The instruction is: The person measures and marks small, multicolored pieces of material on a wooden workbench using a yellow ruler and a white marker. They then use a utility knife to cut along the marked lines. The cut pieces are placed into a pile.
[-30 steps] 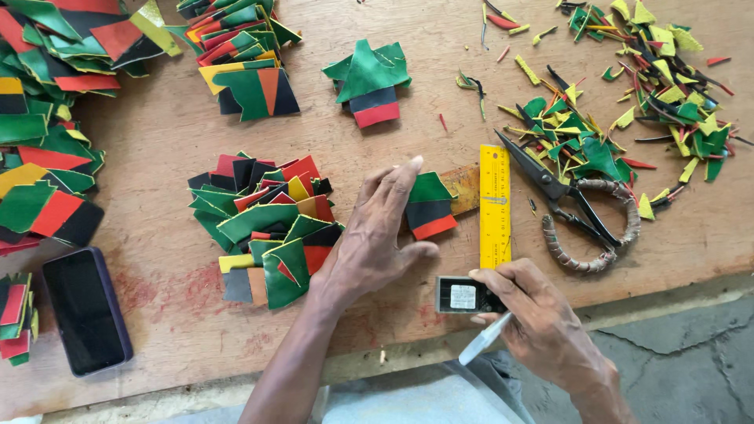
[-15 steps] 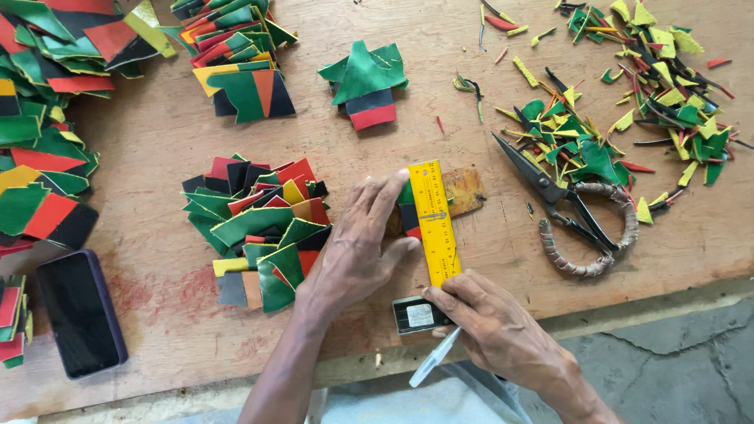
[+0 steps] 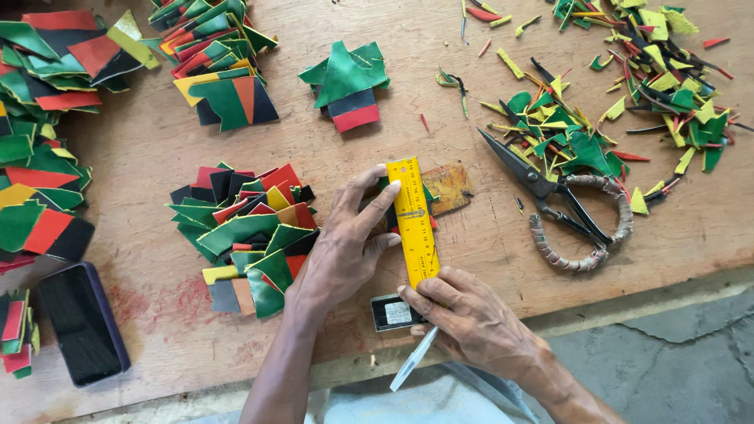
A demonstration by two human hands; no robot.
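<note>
Yellow ruler (image 3: 415, 224) flat on the wooden table (image 3: 487, 102), over a leather piece. Left hand (image 3: 345, 247) spread wide, fingertips pinning its left edge. Right hand (image 3: 471, 322) at its near end, curled around a white pen (image 3: 414, 359). Just right of ruler, scissors (image 3: 561, 200); left, stacked coloured pieces (image 3: 243, 232).
</note>
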